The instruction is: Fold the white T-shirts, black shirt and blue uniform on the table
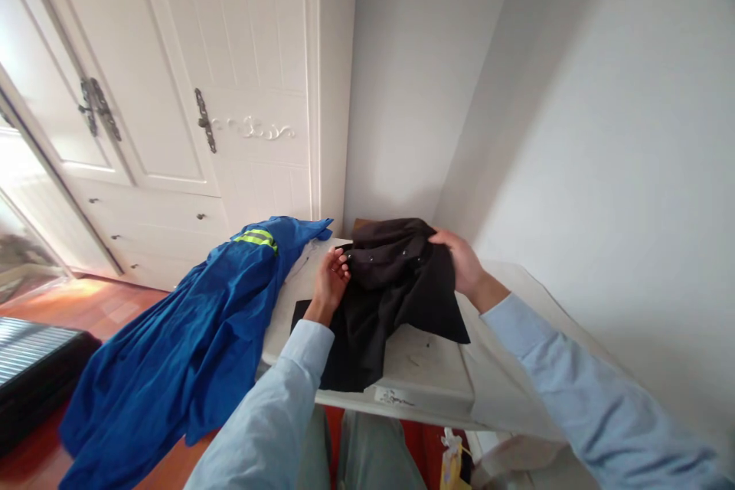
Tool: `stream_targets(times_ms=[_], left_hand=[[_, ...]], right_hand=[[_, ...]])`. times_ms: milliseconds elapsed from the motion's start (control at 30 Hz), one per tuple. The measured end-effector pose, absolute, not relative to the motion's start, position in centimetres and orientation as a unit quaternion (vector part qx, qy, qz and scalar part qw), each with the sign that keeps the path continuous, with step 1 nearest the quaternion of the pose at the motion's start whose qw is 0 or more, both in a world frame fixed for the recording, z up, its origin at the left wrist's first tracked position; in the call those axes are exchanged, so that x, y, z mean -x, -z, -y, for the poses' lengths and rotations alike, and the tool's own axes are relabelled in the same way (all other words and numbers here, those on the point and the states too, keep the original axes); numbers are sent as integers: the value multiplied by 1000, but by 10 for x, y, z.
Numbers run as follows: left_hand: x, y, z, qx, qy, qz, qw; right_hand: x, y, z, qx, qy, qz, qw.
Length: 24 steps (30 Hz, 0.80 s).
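A black garment point(373, 321) with a row of small shiny buttons lies bunched on the white table, its near edge draping toward the table's front. My left hand point(331, 279) is closed at the garment's left side, fingers curled against the cloth by the button row. On the other side, my right hand point(462, 260) grips the upper right of the same garment, with the thumb and part of the fingers hidden by the fabric. Beside my left arm, a blue garment point(223, 306) with a yellow-green reflective band hangs off the table's left edge toward the floor.
The white table point(425, 371) has a cloth-like cover on its right part. A white wardrobe point(258, 76) stands behind at left, and a grey wall point(602, 168) closes off the right. A dark ribbed suitcase point(46, 367) rests on the reddish floor at left.
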<state>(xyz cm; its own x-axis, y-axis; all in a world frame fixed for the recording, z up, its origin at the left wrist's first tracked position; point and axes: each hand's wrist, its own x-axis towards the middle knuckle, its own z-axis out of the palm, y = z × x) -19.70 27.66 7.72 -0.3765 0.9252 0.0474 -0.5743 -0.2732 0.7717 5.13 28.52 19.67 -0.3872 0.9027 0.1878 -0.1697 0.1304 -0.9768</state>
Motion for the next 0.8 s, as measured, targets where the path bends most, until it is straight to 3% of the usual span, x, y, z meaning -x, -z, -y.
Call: stream_targets(times_ms=[267, 567, 800], left_hand=[[180, -64, -283, -365, -713, -483, 353], [174, -48, -279, -547, -530, -578, 291], [180, -56, -281, -555, -524, -619, 184]], right_hand=[[-64, -231, -288, 274, -510, 637, 510], [-57, -227, -285, 181, -616, 583, 498], [-82, -237, -283, 227, -583, 620, 475]])
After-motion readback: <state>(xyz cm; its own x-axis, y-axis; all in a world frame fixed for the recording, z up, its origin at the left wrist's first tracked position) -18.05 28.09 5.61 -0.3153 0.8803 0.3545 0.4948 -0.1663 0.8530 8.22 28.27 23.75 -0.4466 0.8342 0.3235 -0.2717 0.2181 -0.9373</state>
